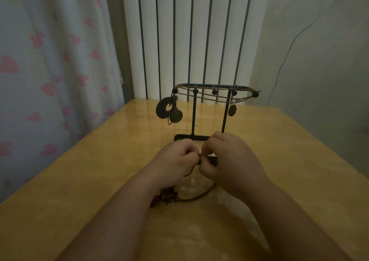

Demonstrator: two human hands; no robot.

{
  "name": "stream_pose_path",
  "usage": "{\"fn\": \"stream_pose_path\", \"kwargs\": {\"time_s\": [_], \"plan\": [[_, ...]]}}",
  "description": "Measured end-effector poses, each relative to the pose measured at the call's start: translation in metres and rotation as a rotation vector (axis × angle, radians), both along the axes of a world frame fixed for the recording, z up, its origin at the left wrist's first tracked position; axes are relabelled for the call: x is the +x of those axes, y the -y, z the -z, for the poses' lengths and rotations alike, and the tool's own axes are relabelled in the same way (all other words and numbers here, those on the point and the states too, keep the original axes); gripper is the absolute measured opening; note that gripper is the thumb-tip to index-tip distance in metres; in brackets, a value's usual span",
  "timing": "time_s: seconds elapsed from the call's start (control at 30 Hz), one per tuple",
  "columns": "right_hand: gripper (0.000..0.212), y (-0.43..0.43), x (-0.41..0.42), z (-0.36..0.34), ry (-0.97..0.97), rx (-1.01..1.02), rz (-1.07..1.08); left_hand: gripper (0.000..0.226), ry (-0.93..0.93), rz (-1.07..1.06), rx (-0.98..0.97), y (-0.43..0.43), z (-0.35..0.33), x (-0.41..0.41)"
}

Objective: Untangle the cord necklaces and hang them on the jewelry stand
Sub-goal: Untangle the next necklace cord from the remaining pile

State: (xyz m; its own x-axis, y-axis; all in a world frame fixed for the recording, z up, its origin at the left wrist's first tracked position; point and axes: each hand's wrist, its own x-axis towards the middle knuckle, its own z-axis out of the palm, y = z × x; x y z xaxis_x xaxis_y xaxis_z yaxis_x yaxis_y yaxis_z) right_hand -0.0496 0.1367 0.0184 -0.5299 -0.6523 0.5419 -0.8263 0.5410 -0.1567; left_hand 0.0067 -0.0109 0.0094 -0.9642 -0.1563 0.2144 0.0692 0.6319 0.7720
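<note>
Cord was what we had between our hands over the middle of the tabletop (289, 160): our left hand (175, 156) and our right hand (225, 156) sat knuckle to knuckle. Both had their fingers curled in, each pinching the same dark cord necklace (201, 196) at a spot where it bunched between the fingertips. From that pinch the cord dropped toward the near edge and looped across the wood under our right wrist. It ended in a cluster of reddish-brown beads (165, 197) lying on the tabletop beside our left wrist. Just beyond our hands, toward the far edge and about midway between the left and right edges, stood the black jewelry stand (193, 116), upright on its flat base. Tan cords (211, 97) were draped along its top bar. A ring pendant (162, 110) and a round disc (176, 115) hung at its left end, and an oval pendant (232, 110) hung near its right end. Past the far edge we saw a white radiator (195, 31), with a heart-patterned curtain (50, 71) off the left edge.
</note>
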Motion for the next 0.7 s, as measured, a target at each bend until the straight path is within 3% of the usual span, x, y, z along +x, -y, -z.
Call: {"fn": "stream_pose_path", "kwargs": {"time_s": [0.23, 0.53, 0.7], "plan": [[0.014, 0.001, 0.002, -0.007, 0.196, 0.124, 0.013, 0.017, 0.047, 0.061, -0.045, -0.002, 0.003, -0.002], [0.014, -0.001, 0.004, 0.001, 0.386, -0.065, -0.031, 0.031, 0.082, 0.114, 0.216, 0.002, 0.006, 0.0], [0.011, -0.001, 0.004, 0.003, 0.418, -0.132, -0.028, 0.028, 0.056, 0.083, 0.191, 0.004, 0.006, -0.001]]}}
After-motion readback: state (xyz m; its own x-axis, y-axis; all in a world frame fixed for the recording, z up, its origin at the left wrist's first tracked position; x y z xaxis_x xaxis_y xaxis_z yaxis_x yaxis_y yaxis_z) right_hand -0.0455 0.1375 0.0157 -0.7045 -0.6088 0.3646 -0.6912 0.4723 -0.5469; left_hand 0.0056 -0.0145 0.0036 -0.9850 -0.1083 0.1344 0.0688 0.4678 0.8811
